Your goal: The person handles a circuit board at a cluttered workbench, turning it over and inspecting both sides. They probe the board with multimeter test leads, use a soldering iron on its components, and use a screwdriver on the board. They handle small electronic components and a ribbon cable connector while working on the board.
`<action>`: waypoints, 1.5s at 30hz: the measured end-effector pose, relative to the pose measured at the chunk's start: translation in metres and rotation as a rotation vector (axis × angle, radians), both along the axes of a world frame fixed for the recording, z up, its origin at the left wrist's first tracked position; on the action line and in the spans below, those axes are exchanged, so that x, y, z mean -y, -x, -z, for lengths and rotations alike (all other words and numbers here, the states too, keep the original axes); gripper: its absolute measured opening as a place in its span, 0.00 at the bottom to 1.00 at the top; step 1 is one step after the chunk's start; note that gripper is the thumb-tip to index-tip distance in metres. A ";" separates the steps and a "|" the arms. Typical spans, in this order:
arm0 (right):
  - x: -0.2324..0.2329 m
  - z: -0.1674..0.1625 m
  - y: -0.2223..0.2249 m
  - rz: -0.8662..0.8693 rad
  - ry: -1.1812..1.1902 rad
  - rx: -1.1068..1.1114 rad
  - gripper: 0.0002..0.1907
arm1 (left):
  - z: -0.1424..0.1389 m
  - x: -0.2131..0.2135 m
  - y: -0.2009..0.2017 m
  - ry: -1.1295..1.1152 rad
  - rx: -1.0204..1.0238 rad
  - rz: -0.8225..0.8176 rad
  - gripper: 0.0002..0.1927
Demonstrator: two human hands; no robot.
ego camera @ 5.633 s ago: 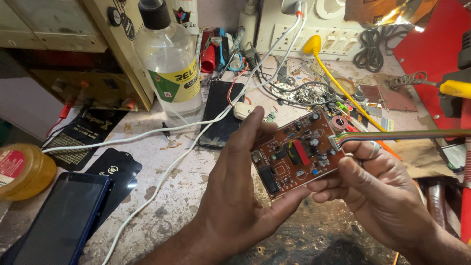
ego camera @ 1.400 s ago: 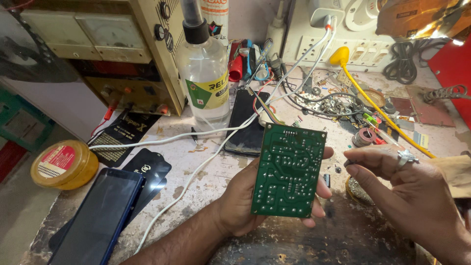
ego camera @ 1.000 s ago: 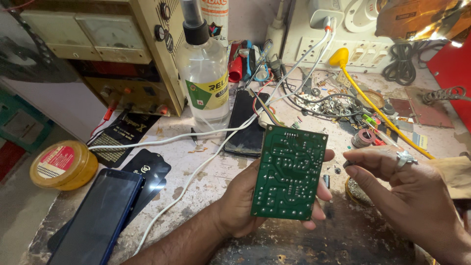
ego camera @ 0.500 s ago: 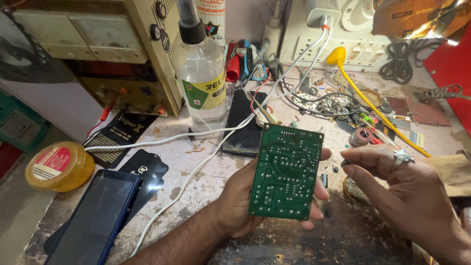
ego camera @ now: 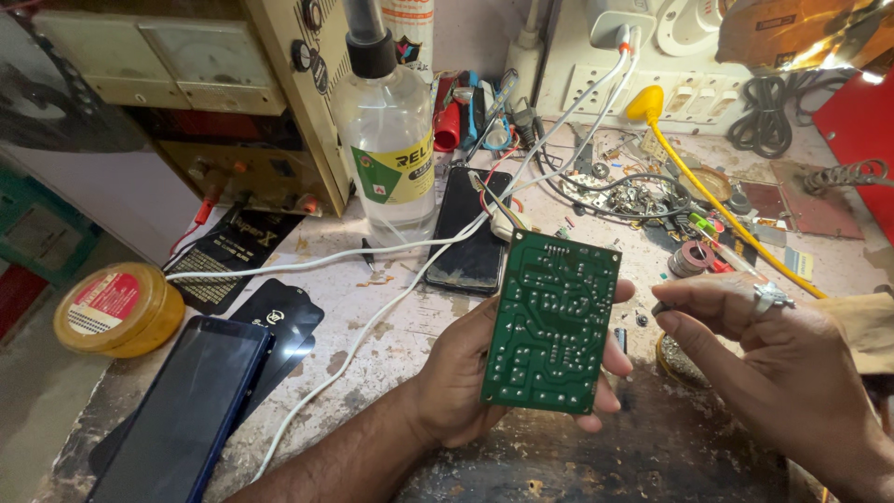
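Your left hand's fingers (ego camera: pixel 610 359) wrap the green circuit board (ego camera: pixel 551 321), held solder side up above the table (ego camera: pixel 372 307). Your right hand (ego camera: pixel 782 359) hovers just beside it, fingertips pinched on something small. No tool touches the board; inspection looks unfinished.

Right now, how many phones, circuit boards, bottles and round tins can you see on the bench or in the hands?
Phones: 2, the dark blue one at the near left and the black one by the bottle.
Circuit boards: 1, the green board held in the left hand.
Bottles: 1, the clear bottle.
Round tins: 1, the yellow tin.
Total: 5
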State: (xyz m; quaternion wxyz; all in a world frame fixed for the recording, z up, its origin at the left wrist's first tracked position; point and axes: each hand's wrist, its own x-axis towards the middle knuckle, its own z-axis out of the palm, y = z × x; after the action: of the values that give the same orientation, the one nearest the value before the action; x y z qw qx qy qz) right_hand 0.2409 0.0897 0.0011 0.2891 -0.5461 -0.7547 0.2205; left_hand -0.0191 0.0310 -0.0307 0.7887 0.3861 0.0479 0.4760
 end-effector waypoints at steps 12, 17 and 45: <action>-0.005 0.002 -0.005 0.119 0.053 0.228 0.14 | 0.002 0.001 0.000 -0.011 0.031 0.019 0.39; -0.014 0.010 -0.006 -0.062 0.116 -0.044 0.13 | -0.005 0.006 0.001 -0.030 0.038 0.014 0.39; 0.021 0.007 0.014 -0.643 -0.166 -0.126 0.70 | -0.029 0.023 -0.028 -0.237 -0.704 -0.531 0.35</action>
State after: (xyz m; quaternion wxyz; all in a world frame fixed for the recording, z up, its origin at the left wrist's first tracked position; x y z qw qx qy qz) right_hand 0.2265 0.0686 -0.0060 0.2943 -0.2399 -0.8844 0.2714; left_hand 0.0087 0.0083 -0.0015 0.5253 0.5863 0.3559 0.5037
